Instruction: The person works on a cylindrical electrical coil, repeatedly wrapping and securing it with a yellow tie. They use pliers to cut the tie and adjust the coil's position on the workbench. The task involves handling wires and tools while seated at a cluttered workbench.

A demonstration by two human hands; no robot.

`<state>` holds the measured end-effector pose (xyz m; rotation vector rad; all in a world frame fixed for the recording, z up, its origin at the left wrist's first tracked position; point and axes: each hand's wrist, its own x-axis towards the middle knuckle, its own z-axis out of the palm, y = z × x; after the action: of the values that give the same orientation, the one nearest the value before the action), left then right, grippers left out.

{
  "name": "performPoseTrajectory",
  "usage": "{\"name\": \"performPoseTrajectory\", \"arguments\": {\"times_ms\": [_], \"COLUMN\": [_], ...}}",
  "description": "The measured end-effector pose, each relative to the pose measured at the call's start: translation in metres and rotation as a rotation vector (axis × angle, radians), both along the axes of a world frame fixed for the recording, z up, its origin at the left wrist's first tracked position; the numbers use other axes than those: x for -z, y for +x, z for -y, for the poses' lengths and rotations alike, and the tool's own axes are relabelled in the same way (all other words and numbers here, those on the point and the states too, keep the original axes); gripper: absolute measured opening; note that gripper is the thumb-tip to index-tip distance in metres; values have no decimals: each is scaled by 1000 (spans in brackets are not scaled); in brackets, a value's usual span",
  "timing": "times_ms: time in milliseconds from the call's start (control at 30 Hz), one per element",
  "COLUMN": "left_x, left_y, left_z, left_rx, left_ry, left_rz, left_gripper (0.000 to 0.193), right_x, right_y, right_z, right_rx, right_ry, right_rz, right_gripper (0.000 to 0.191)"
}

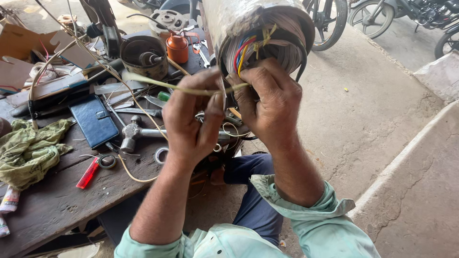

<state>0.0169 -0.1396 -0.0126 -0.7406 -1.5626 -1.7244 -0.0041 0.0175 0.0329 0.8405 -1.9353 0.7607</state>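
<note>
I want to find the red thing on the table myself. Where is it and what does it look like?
Look at the dark wooden table, at its near edge below the blue wallet. The red lighter lies there, slim and flat, beside a small roll of tape. Nothing else near it is bright red.

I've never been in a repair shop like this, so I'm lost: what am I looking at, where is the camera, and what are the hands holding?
The camera sits on the person's head and looks down at their own two bare hands. The left hand and the right hand pinch a thin yellowish strip at the open end of a metal cylinder packed with wound wire and coloured leads. Both hands are closed in a grip on that strip. To the left is a dark wooden bench with a hammer, a blue wallet, a red lighter, a green rag, an orange oil can and a round metal housing. Bicycle wheels stand behind.
</note>
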Motion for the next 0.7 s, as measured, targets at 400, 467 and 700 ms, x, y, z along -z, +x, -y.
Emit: {"name": "performPoseTrajectory", "arguments": {"times_ms": [400, 467, 700], "left_x": [-17, -17, -14], "left_y": [-20, -15, -16], "left_z": [-13, -11, -12], "left_rx": [-26, 34, 17], "left_ry": [-16, -23, -43], "left_rz": [-10, 53, 77], "left_gripper": [26, 23, 31], "right_x": [6, 19, 66], "right_y": [11, 8, 5], "right_z": [-57, -57, -30], "right_rx": [-162, -111, 179], "right_ry": [-67, -99, 11], "right_rz": [276, 156, -189], "right_gripper": [30, 41, 70]}}
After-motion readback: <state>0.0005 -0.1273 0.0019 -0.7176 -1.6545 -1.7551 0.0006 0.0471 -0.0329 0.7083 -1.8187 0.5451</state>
